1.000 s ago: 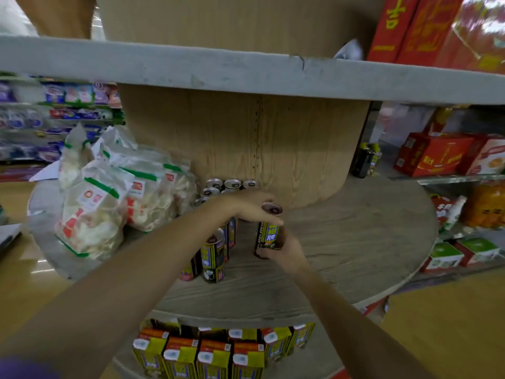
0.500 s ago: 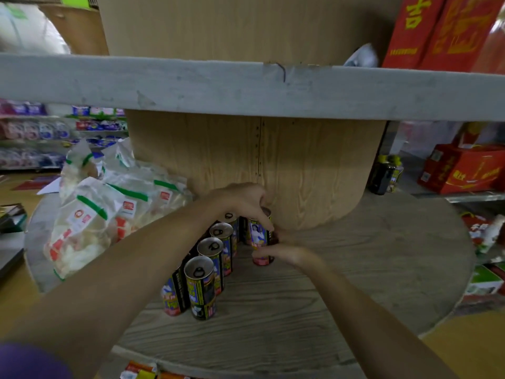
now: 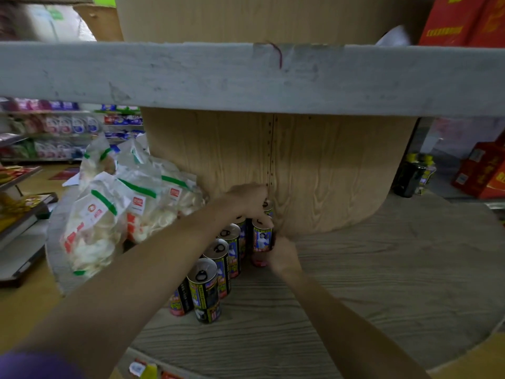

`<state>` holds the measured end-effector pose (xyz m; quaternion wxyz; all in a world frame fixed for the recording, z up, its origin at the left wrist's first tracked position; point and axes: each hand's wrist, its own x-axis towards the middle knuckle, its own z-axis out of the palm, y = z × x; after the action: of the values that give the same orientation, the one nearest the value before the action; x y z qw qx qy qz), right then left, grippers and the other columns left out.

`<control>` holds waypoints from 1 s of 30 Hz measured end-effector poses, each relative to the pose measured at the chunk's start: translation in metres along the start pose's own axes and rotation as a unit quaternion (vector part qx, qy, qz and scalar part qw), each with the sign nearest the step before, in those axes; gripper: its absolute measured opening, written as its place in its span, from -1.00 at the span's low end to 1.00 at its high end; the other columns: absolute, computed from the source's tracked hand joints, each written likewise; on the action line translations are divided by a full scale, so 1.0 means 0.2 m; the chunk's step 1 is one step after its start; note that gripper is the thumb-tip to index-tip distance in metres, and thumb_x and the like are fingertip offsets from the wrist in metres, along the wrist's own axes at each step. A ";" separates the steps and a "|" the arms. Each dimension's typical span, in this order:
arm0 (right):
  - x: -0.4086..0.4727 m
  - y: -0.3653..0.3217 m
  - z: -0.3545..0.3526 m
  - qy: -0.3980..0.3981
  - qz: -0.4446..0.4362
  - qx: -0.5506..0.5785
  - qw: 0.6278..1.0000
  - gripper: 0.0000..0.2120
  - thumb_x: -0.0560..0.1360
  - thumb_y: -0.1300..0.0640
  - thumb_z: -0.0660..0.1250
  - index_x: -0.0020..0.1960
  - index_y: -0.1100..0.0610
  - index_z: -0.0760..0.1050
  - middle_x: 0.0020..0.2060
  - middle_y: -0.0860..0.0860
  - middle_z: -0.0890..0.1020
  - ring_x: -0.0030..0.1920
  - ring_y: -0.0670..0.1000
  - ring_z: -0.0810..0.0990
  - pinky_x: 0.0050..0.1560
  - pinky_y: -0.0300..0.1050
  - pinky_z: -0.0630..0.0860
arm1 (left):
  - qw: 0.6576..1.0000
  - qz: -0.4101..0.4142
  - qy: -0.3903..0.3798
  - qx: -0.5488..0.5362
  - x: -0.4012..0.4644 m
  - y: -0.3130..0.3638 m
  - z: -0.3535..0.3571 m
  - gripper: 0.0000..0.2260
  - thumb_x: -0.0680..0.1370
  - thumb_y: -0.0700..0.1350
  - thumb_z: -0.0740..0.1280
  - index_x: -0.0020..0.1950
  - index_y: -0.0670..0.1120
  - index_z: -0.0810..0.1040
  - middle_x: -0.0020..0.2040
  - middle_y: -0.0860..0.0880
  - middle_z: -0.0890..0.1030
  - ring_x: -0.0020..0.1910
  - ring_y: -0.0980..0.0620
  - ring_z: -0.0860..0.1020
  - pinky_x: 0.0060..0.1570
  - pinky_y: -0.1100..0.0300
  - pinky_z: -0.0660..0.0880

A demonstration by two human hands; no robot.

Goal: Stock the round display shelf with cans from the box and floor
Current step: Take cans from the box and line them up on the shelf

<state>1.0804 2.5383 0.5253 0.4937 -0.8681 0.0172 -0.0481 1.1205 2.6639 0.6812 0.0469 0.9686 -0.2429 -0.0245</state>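
Nearest me, a row of cans (image 3: 207,289) stands on the round display shelf (image 3: 369,283), running from just left of my right wrist away toward my left hand; each is upright, long axis vertical, pull-tab top facing up. My right hand (image 3: 282,254) sits low on the shelf board, fingers curled around the lower part of the can with the blue portrait label (image 3: 261,237), which stands upright with its portrait facing me and its base on or just over the board; I cannot tell which. My left hand (image 3: 250,199) reaches over the row from the left and comes down on top of that same can, fingertips curled over its rim. Just beyond my left hand another can top (image 3: 267,205) shows, tight against the wooden centre column (image 3: 328,170). Left of my left forearm lie clear snack bags (image 3: 109,212) with green strips, leaning in a heap. Far to the right of my right hand, dark bottles (image 3: 412,175) stand past the column, with red boxes (image 3: 483,170) further off.
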 end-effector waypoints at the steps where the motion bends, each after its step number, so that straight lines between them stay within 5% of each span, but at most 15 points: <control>1: 0.02 0.03 0.01 0.003 0.002 0.002 1.000 -0.26 0.04 -0.05 0.63 0.17 0.07 0.54 0.01 0.00 0.69 0.03 0.03 0.66 0.00 0.09 0.64 | 1.000 0.003 -0.001 -0.006 0.01 -0.02 -0.01 -0.57 0.34 0.13 0.57 -0.26 -0.14 0.43 -0.32 -0.02 0.44 -0.35 -0.01 0.44 -0.36 0.16 0.35; 5: -0.01 -0.04 0.00 0.009 -0.011 -0.018 1.000 -0.33 0.17 0.08 0.64 0.21 0.13 0.49 0.05 0.04 0.67 0.06 0.05 0.65 0.06 0.03 0.61 | 0.998 0.025 -0.016 -0.047 0.03 -0.08 0.01 -0.75 0.36 -0.06 0.57 -0.04 -0.07 0.62 -0.09 0.09 0.52 -0.05 0.01 0.54 -0.06 0.03 0.56; 12: 0.02 -0.06 0.01 -0.005 0.009 -0.022 1.000 -0.29 0.25 0.13 0.63 0.30 0.19 0.40 0.14 0.10 0.62 0.16 0.13 0.59 0.13 -0.03 0.55 | 0.998 0.037 0.016 -0.056 0.03 -0.11 0.08 -0.95 0.45 -0.13 0.48 -0.14 0.01 0.67 -0.22 0.20 0.50 -0.18 0.16 0.50 -0.17 0.17 0.43; 17: -0.01 -0.08 0.00 -0.013 0.023 -0.016 1.000 -0.27 0.23 0.12 0.63 0.32 0.15 0.41 0.16 0.08 0.63 0.20 0.11 0.58 0.12 -0.09 0.51 | 0.998 0.028 0.003 -0.048 -0.02 -0.10 0.08 -0.94 0.45 -0.03 0.46 -0.19 0.13 0.63 -0.17 0.22 0.55 -0.07 0.09 0.58 0.00 -0.03 0.57; 20: -0.05 -0.06 -0.01 -0.016 0.035 0.001 0.999 -0.27 0.23 0.08 0.65 0.32 0.10 0.41 0.14 0.01 0.63 0.18 0.06 0.58 0.13 -0.08 0.52 | 0.997 0.056 0.015 -0.054 -0.07 -0.08 0.08 -0.92 0.51 -0.04 0.41 -0.05 -0.01 0.67 -0.10 0.13 0.59 -0.06 0.09 0.57 0.02 0.05 0.56; 25: -0.17 -0.04 -0.09 0.046 0.061 -0.044 0.996 -0.59 0.35 0.08 0.56 0.14 0.15 0.56 -0.01 0.06 0.67 0.05 0.06 0.62 -0.06 -0.22 0.44 | 0.982 0.119 0.061 -0.133 -0.17 0.03 0.09 -0.89 0.53 -0.19 0.38 0.02 -0.15 0.63 -0.09 0.03 0.59 -0.05 0.07 0.56 -0.07 0.19 0.48; 30: -0.41 0.03 -0.22 0.151 0.111 -0.062 0.980 -0.80 0.46 0.22 0.41 0.07 0.23 0.60 -0.01 0.15 0.69 0.08 0.15 0.63 0.01 -0.11 0.48 | 0.965 0.183 0.012 -0.190 -0.21 0.25 0.27 -0.92 0.50 -0.19 0.40 -0.01 -0.13 0.63 -0.12 -0.01 0.60 -0.13 0.06 0.53 -0.15 0.23 0.40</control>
<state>0.9943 2.5039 0.5364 0.4333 -0.8722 0.1911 -0.1227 1.0559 2.6351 0.6338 0.2365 0.8812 -0.4063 -0.0499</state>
